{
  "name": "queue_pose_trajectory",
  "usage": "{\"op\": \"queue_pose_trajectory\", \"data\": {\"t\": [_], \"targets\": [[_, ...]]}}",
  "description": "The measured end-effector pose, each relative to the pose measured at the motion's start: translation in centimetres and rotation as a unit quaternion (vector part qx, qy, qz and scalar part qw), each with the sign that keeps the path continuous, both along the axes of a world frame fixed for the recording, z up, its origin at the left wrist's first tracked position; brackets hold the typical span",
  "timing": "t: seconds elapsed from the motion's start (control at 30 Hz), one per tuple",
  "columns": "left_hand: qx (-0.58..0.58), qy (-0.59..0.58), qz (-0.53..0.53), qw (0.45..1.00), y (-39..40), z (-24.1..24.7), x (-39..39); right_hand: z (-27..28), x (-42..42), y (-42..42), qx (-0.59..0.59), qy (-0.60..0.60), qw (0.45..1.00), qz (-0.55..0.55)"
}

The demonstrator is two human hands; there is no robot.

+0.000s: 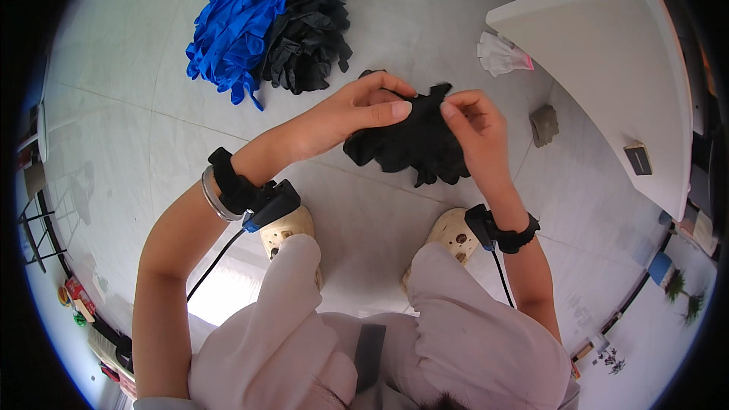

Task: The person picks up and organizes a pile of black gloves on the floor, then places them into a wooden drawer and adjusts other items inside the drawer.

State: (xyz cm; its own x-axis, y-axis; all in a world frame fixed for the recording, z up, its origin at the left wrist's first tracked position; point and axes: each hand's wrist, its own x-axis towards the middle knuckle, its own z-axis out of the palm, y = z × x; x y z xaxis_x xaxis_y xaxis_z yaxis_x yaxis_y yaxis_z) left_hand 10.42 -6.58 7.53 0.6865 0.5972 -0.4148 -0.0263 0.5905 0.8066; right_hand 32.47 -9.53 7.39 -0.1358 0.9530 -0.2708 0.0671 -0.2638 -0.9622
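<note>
My left hand (370,103) pinches a thin black disposable glove (426,107) between thumb and fingers. From the other side, my right hand (477,122) grips the glove's edge with bent fingers. Just below and behind both hands is a heap of black gloves (393,151); where the held glove ends and the heap starts is hard to tell. Further out on the floor lies a large pile of blue gloves (236,28). Against its right side rests another pile of black gloves (310,40).
A white tabletop (615,68) juts in at the right, with a small dark box-like object (638,158) on it. Beside it are a white pleated item (501,56) and a grey-brown block (544,125). Cables trail from black devices strapped to both wrists. My feet wear cream clogs (287,225).
</note>
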Motion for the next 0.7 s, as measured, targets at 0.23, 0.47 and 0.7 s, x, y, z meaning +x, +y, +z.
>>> {"op": "queue_pose_trajectory", "data": {"t": [0.23,0.47,0.7], "targets": [[-0.049,-0.072,0.062,0.994,-0.4,0.0,-0.3,-0.5,1.8,0.6,0.007,0.044,0.995,-0.091],[0.020,0.014,0.131,0.991,1.1,-1.1,-0.8,-0.6,1.9,0.3,-0.016,0.039,0.998,-0.056],[0.060,0.024,0.162,0.985,2.6,0.5,-1.6,-1.4,2.2,-0.2,0.071,-0.045,0.995,0.045]]}}
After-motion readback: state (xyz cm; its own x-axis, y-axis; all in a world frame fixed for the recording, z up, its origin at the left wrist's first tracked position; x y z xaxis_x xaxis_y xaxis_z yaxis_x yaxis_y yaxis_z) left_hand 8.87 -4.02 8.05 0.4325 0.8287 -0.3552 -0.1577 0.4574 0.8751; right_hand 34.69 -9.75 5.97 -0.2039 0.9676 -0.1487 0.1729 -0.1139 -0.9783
